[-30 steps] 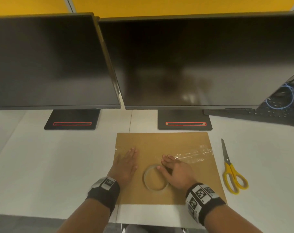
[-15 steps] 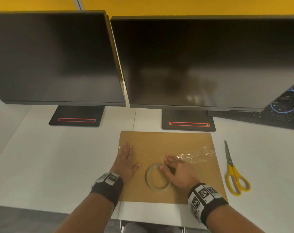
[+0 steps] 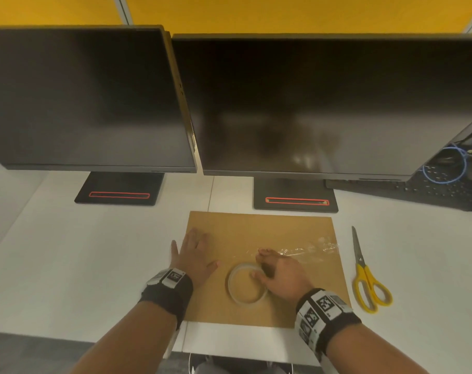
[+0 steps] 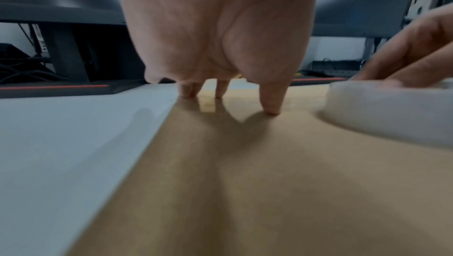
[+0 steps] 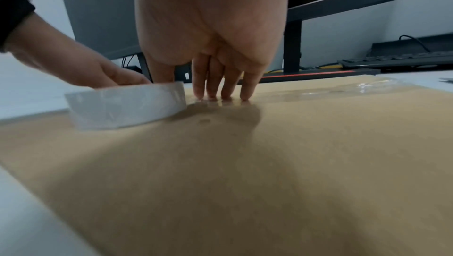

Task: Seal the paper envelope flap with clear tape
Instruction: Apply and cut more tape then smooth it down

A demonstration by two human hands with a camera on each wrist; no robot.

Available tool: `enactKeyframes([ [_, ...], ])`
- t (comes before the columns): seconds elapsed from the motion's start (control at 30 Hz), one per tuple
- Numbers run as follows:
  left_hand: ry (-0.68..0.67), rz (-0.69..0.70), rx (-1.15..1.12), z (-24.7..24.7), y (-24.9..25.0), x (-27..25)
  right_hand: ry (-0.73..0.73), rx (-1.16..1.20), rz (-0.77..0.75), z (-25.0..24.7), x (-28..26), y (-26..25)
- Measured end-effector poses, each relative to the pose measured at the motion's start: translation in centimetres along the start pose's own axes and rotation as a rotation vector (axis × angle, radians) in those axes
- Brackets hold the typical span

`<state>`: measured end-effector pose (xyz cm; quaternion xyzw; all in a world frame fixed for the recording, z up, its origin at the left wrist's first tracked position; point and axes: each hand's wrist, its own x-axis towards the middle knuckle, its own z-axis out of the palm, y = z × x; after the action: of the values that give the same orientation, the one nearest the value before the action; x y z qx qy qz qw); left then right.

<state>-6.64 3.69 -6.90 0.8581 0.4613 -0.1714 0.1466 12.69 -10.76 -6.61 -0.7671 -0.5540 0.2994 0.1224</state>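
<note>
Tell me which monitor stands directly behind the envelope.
The right monitor: its stand sits just beyond the envelope's far edge, while the left monitor's stand is off to the left.

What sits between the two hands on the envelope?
The clear tape roll, flat on the envelope, beside the right hand; bare paper toward the left hand. Head view.

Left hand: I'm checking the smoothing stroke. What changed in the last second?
The left hand slid left along the tape strip to the envelope edge, fingers flat. The right hand stayed pressing by the tape roll; the roll and the scissors did not move.
</note>
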Motion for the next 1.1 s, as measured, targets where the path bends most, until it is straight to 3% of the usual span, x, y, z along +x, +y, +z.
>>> enactKeyframes([
  [0.07, 0.113, 0.036, -0.055, 0.0, 1.3, -0.6, 0.028, 0.041, -0.008, -0.1, -0.1, -0.1],
  [0.13, 0.189, 0.098, -0.273, 0.4, 2.9, -1.5, 0.082, 0.023, -0.019, 0.0, -0.3, -0.3],
  [0.2, 0.081, 0.131, -0.538, 0.8, 4.2, -2.5, 0.137, 0.04, -0.016, 0.3, -0.6, -0.4],
  [0.27, -0.006, 0.158, -0.549, 1.0, 5.2, -3.4, 0.152, 0.122, -0.002, 0.5, -0.7, -0.5],
  [0.43, 0.101, 0.136, -0.492, 0.6, 5.1, -3.7, 0.102, 0.249, -0.045, 0.4, -0.5, -1.0],
  [0.57, 0.208, 0.052, -0.526, -1.0, 3.1, -3.5, 0.174, 0.288, -0.085, -0.2, 0.0, -1.9],
  [0.83, 0.456, -0.268, -0.702, -3.1, -4.3, -3.8, 0.128, -0.063, -0.256, 1.3, 1.5, -3.9],
  [1.1, 0.389, -0.465, -0.605, -2.1, -10.8, -4.2, 0.023, -0.226, -0.233, 3.1, 2.7, -7.1],
])
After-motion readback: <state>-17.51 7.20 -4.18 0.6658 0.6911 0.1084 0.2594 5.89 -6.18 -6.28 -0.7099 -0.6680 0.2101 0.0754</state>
